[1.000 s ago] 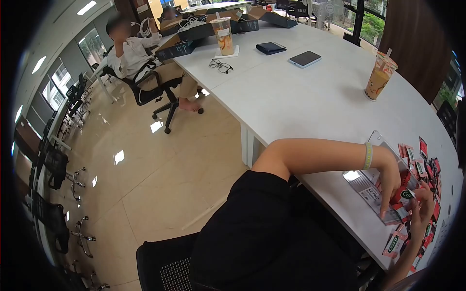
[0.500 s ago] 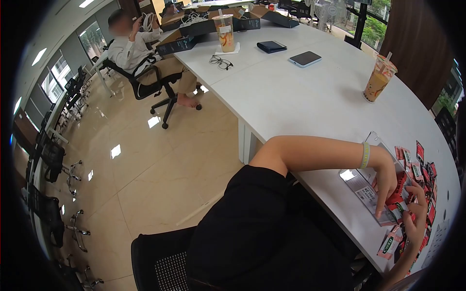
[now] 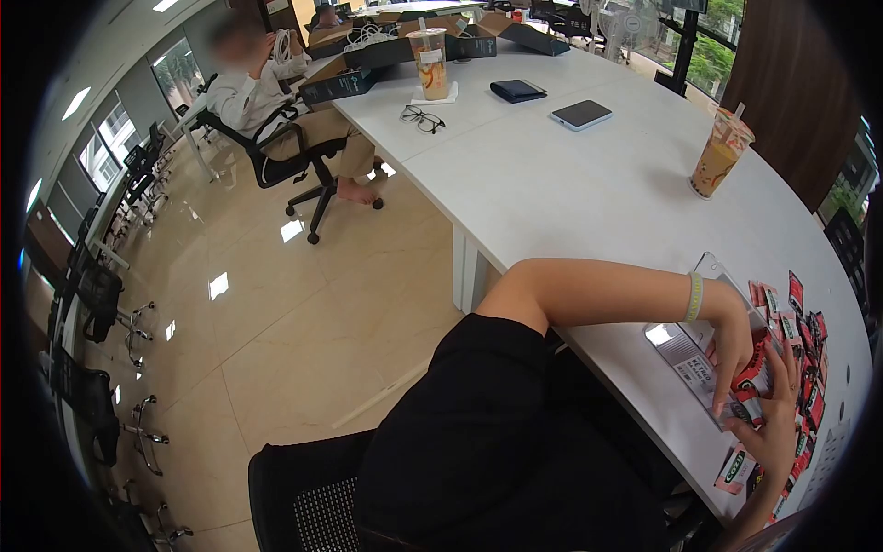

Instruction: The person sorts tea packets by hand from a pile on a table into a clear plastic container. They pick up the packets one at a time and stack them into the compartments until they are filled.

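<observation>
A clear plastic box (image 3: 667, 342) with a white printed label lies tilted near the table edge. My left hand (image 3: 732, 345), a pale band at its wrist, reaches into it with fingers stretched down, the fingertips touching its near end. Red packets (image 3: 756, 375) stand in the box between my hands. My right hand (image 3: 773, 428) is at the box's right side, thumb and fingers spread around these packets. A pink-and-white packet (image 3: 735, 467) with a green label lies below the box. Many loose red packets (image 3: 813, 368) are heaped beyond my right hand, which partly hides them.
On the table (image 3: 570, 193) are a cup with a straw (image 3: 720, 158), a phone (image 3: 581, 115), a black wallet (image 3: 518, 90), glasses (image 3: 422, 119) and another cup (image 3: 430, 69). Open cardboard boxes (image 3: 340, 85) with white cables are farther back. A seated person (image 3: 253, 101) holds cable.
My right hand has loosened its curled fingers; they now reach up and the thumb has moved left towards the box's near end. The left hand stays almost in place.
</observation>
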### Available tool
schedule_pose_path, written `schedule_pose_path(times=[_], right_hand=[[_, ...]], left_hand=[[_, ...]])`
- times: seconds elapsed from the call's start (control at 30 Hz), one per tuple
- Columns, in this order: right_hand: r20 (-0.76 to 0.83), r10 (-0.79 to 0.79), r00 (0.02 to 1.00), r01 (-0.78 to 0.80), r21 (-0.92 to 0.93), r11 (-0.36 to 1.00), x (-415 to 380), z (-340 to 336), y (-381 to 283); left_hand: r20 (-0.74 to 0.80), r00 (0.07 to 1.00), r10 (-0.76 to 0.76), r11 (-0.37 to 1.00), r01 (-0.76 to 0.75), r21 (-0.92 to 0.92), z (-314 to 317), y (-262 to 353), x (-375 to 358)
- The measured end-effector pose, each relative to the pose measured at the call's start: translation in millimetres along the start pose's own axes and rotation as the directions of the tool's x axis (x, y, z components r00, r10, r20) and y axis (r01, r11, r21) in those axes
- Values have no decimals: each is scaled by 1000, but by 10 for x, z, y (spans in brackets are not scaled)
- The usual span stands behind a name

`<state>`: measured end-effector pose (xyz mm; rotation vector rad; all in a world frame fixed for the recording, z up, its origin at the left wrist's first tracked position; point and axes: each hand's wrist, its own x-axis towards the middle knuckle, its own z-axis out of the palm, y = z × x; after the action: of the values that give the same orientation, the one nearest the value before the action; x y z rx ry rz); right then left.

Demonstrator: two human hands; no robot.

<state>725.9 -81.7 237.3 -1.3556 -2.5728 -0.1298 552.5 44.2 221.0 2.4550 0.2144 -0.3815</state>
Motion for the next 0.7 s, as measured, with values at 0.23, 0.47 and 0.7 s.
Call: schedule_pose_path(times=[0.23, 0.47, 0.7], right_hand=[[-167, 69, 984, -36, 193, 980, -45, -116, -202], [59, 353, 934, -348, 381, 856, 58, -126, -495], [33, 93, 995, -97, 159, 983, 70, -141, -456]], left_hand=[[71, 996, -60, 995, 54, 88, -24, -6, 48], [35, 999, -20, 999, 21, -39, -28, -46, 50], [-19, 1000, -19, 999, 19, -29, -1, 23, -24]])
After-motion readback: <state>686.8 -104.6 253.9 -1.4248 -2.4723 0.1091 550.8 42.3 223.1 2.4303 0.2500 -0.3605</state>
